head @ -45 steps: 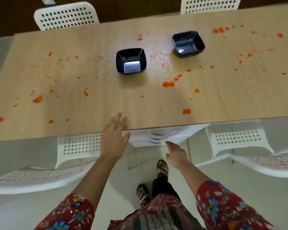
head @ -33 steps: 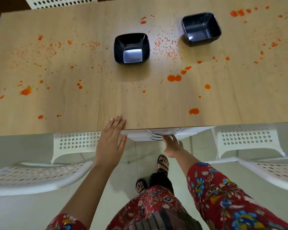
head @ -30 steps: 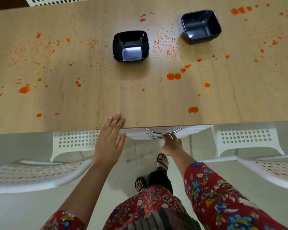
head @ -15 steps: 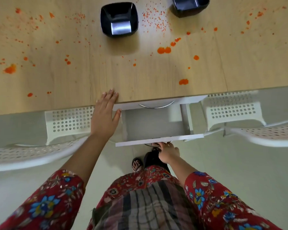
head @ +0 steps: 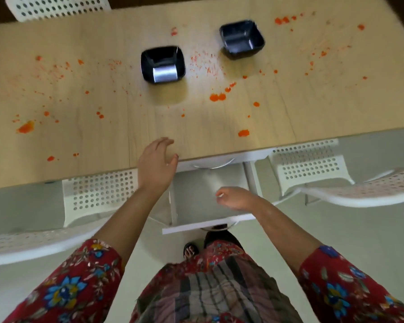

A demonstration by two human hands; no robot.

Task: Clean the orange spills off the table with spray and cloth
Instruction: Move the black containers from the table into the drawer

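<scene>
With orange spills (head: 217,97) dotting the tabletop (head: 91,141) and no spray or cloth in view, we rest our left hand (head: 155,164) at its edge and hold our right hand (head: 238,199) over the open drawer (head: 194,197), probably to search it, both hands' fingers loose and empty.

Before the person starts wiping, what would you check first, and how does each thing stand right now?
1. Drawer open: ok. The drawer is pulled out below the edge of the table.
2. Spray and cloth found: not ok. Neither shows in the drawer's visible part or on the table.
3. Back of the drawer: cannot tell. It is hidden under the tabletop.
4. Hands free: ok. The left hand and right hand hold nothing.
5. Wiping path free: not ok. The left black bowl and right black bowl stand among the orange spills.
</scene>
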